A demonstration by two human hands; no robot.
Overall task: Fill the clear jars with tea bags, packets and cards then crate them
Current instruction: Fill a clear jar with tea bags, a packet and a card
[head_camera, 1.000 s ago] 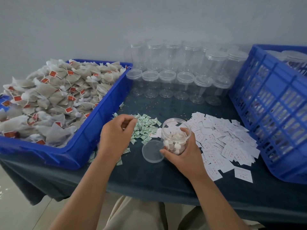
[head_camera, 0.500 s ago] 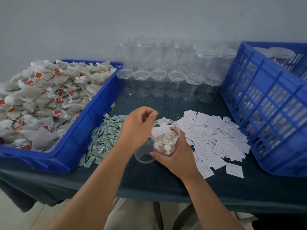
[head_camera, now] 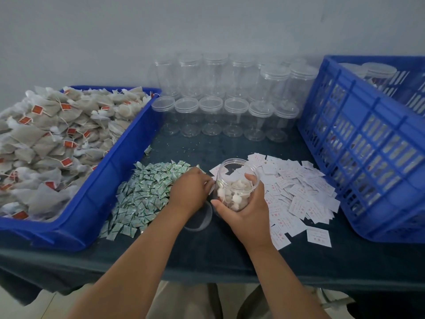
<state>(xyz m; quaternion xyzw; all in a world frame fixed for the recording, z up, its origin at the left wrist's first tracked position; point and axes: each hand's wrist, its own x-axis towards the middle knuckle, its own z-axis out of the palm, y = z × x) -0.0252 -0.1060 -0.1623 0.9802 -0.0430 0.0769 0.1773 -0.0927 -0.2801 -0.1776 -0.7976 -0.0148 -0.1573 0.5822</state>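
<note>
Obs.: your right hand (head_camera: 246,208) is wrapped round the open clear plastic jar (head_camera: 232,173), thumb on the near wall and fingers over the far side. It holds the jar off the dark cloth-covered table (head_camera: 230,254), mouth tilted away from you. The jar sits between the heap of small green-and-white packets (head_camera: 142,194) and the spread of white printed cards (head_camera: 299,187), and is partly filled with pale tea bags.

Your left hand (head_camera: 189,192) is at the packet heap's right edge, just beside the jar wall, fingers curled. You cannot tell from here whether they pinch a packet.

Handling, judged:
- Jar: light, thin-walled and smooth, so it likely flexes under a squeeze. Hold it at mid-body as now; a grip near the rim would block the mouth.
- Packets: small, flat and slick, and they slide on one another. Take one by a corner with your fingertips.
- Cards: thin paper that lies flat. Lift one by a free edge off the pile.
- Tea bags: soft and springy, with tags and strings that may snag at the rim.

The round clear lid (head_camera: 200,221) lies on the cloth under your left wrist. The blue slatted crate (head_camera: 368,157) stands at the right.
</note>
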